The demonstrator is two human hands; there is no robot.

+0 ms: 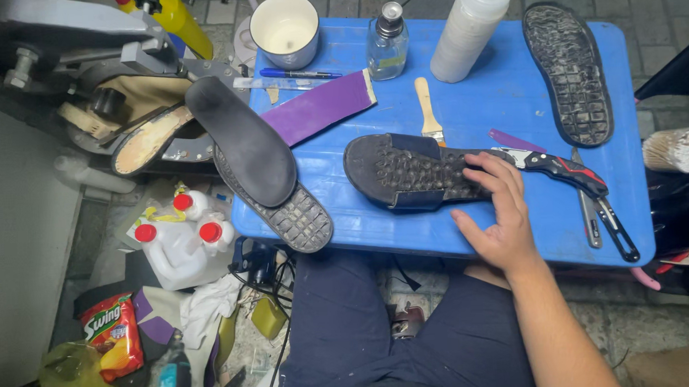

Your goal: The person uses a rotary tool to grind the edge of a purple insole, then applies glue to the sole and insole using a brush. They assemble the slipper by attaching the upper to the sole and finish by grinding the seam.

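We sat at a blue table [509, 96]. A black sandal [405, 172] lay on it, sole up, near the front edge. Our right hand [502, 211] rested flat on its heel end, fingers spread open. We could not see our left hand.
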